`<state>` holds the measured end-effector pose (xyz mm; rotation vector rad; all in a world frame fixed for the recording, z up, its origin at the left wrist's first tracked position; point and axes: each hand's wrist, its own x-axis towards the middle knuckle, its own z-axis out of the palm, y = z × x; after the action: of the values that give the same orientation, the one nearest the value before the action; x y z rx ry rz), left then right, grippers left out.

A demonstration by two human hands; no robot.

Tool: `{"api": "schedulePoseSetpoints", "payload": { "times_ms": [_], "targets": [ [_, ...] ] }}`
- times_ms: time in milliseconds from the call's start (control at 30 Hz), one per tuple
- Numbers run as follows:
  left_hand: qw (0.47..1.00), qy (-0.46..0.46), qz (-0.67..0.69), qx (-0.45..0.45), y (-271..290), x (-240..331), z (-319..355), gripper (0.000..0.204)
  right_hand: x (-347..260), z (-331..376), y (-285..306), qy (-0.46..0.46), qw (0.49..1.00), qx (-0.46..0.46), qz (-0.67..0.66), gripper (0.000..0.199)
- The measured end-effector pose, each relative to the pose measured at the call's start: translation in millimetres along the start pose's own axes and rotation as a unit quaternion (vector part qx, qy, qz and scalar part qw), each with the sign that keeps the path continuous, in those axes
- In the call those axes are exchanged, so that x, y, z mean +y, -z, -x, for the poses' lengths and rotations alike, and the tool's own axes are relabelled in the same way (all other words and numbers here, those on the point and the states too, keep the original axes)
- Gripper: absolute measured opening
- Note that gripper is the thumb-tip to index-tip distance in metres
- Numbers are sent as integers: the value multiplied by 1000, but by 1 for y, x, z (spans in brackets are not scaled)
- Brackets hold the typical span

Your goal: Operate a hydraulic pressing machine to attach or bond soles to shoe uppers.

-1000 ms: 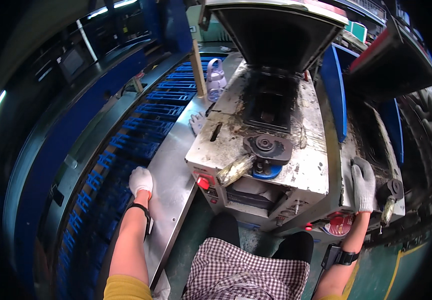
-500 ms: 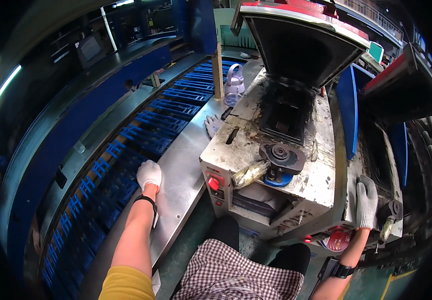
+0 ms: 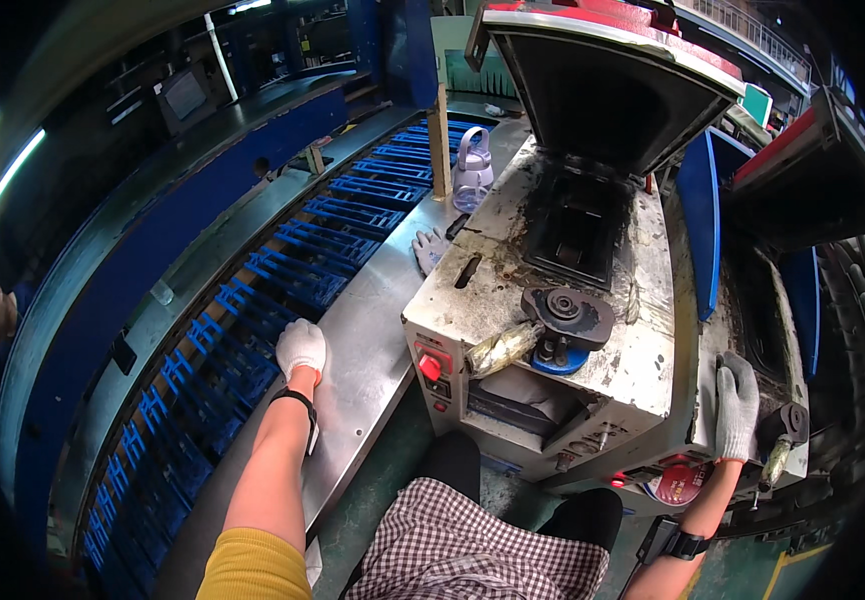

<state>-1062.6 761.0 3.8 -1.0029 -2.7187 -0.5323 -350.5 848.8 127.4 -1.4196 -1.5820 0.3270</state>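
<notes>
resting the white knit-gloved left hand [image 3: 302, 347] on the silver sheet-metal worktop [image 3: 355, 375], close to the edge along the conveyor of bright-blue slats [image 3: 318, 290]. showing curled fingers there, with the underside hidden; cannot tell about any grip beneath. laying the grey-white knit-gloved right hand [image 3: 738, 408] on the off-white metal top of the right-hand machine [image 3: 701, 405], just beside a dark metal lever clamp [image 3: 791, 420] with a yellowish wrapped handle, with fingers stretched long and close together and nothing visible in grasp. between the two hands, to note the stained off-white box-shaped machine [image 3: 638, 340] under a raised black-lined lid [image 3: 603, 95]. could snag the left glove among the slats by sliding past the worktop edge, worse with the conveyor running; cannot tell about any motion there. could pinch the right hand under the raised red-and-black lid [image 3: 813, 180] of the right-hand machine, given a failing support. could also drag the loose grey-white glove [image 3: 431, 250] or tip the lilac plastic bottle [image 3: 473, 170] farther along the worktop through a careless sweep of the left arm.
</notes>
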Motion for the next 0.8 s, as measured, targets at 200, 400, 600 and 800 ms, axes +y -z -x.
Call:
{"api": "schedulePoseSetpoints", "payload": {
  "times_ms": [200,400,600,800],
  "targets": [
    [1000,2,2,-1,2,6,2,41,-1,1,1,-14,1000,2,0,31],
    [1000,6,-7,-7,2,2,0,41,-5,1,0,-14,1000,2,-2,31],
    [1000,11,1,-9,0,2,-1,42,-6,2,0,-19,1000,5,-9,32],
    [1000,7,-4,-2,-3,1,-1,41,-3,1,0,-13,1000,-5,-5,33]
  ]
}}
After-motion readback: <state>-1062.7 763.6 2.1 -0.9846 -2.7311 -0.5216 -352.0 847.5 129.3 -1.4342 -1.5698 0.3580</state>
